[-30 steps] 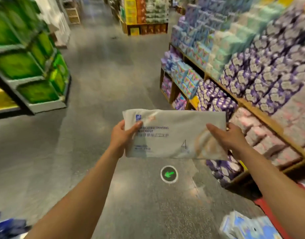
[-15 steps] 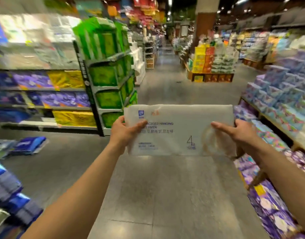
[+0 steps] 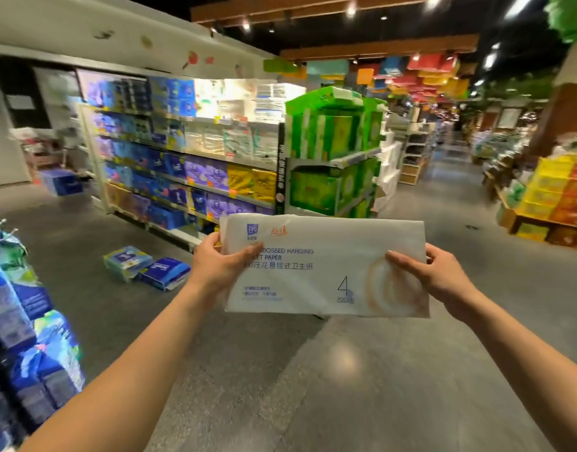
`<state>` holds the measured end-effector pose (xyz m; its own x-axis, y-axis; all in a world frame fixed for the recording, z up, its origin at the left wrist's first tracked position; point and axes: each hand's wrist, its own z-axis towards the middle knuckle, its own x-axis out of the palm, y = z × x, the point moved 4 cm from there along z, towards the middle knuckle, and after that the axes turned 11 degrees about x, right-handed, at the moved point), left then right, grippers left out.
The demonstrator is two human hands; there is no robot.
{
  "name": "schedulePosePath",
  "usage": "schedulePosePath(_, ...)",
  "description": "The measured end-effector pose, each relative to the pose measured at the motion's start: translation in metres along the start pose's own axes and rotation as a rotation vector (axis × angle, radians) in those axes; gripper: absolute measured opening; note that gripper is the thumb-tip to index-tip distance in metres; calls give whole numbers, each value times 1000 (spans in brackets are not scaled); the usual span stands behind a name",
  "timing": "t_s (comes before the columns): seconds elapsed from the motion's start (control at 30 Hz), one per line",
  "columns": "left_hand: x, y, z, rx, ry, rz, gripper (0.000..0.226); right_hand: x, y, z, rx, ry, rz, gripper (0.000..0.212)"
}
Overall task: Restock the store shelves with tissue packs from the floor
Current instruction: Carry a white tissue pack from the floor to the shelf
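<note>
I hold a wide white tissue pack (image 3: 326,269) flat in front of me at chest height, its printed face toward me. My left hand (image 3: 218,265) grips its left end, thumb on the front. My right hand (image 3: 434,275) grips its right end. Two more packs lie on the grey floor to the left: a pale green-blue pack (image 3: 127,261) and a dark blue pack (image 3: 165,272). A long shelf unit (image 3: 186,158) stocked with blue, purple, yellow and white tissue packs stands ahead on the left.
A green end display (image 3: 333,158) stands at the shelf's right end. Stacked blue packs on a hook rack (image 3: 16,321) crowd the left edge. A yellow and orange pallet display (image 3: 554,197) stands at far right. The aisle floor (image 3: 346,370) runs ahead between them.
The view has swung left and upward, from the purple shelves on the right to the long shelf unit on the left. Both hands keep the same grip on the white pack.
</note>
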<state>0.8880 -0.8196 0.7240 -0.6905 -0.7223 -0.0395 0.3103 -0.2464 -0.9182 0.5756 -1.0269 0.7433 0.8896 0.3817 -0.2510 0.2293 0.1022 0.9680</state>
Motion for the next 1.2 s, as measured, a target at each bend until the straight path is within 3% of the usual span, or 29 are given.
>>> schedulePosePath(0.23, -41, 103, 157, -2, -114, 52, 57, 122, 11, 192, -27, 123, -12, 35)
schedulePosePath(0.5, -82, 172, 404, 12, -130, 126, 58, 251, 63, 414, -33, 121, 17, 38)
schedulePosePath(0.87, -120, 306, 710, 37, -181, 196, 78, 404, 117, 727, -134, 155, -29, 36)
schedulePosePath(1.07, -154, 347, 878, 46, -224, 215, 59, 501, 172, 887, -143, 233, -38, 26)
schedulePosePath(1.2, -190, 382, 985, 63, -239, 202, 60, 577, 201, 983, -201, 219, -55, 28)
